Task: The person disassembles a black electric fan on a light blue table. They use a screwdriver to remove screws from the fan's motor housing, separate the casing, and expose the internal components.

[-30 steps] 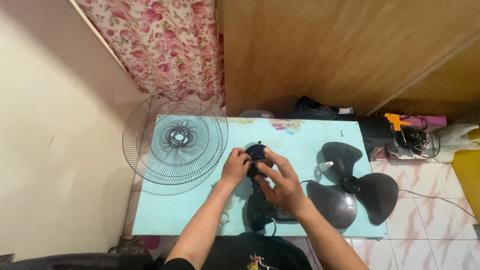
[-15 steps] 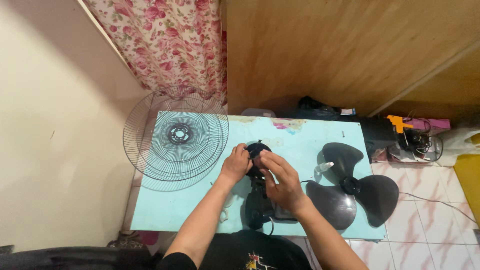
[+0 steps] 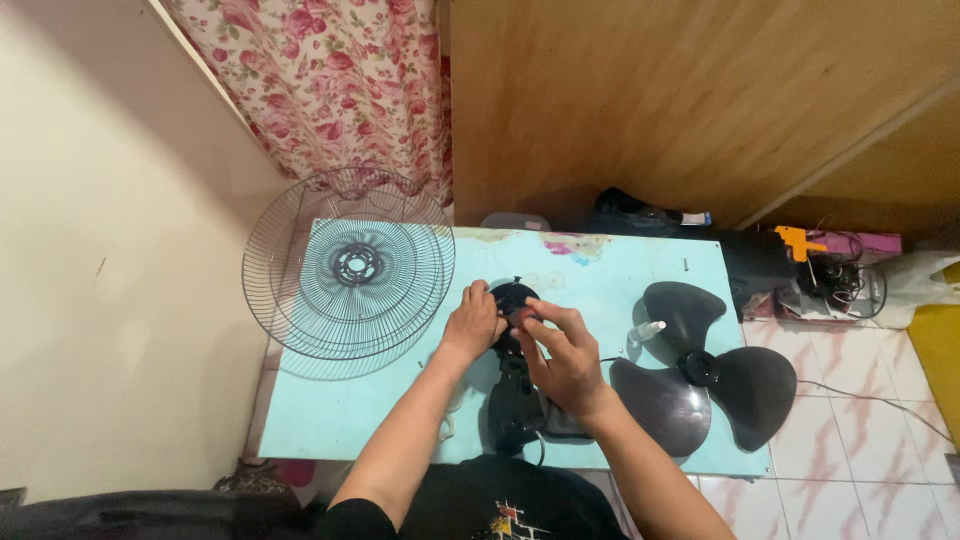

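Head view, looking straight down on a pale blue table (image 3: pixel 640 280) with a smooth, slightly scuffed top. At its middle lies a black plastic fan motor (image 3: pixel 515 345), its round front end pointing away from the person and its longer body running back toward the near edge. The left hand (image 3: pixel 472 325) is curled against the left side of the round front, fingers wrapped on its rim. The right hand (image 3: pixel 565 355) lies over the motor's right side, with thumb and forefinger pinched together at the centre of the round face; whatever small part they pinch is too tiny to make out. So the motor sits directly under and between both hands, held by each.

To the left, two round wire fan guards (image 3: pixel 345 270) of thin silvery metal lie stacked, overhanging the table's left edge, with a dark hub ring at the centre. To the right lies a glossy dark three-lobed fan blade (image 3: pixel 700 370), with a small white bottle (image 3: pixel 648 330) just beside it. A flowered pink curtain (image 3: pixel 330 80) hangs behind, next to a plain wooden panel (image 3: pixel 700 100). A tiled floor (image 3: pixel 880 400) shows at right.
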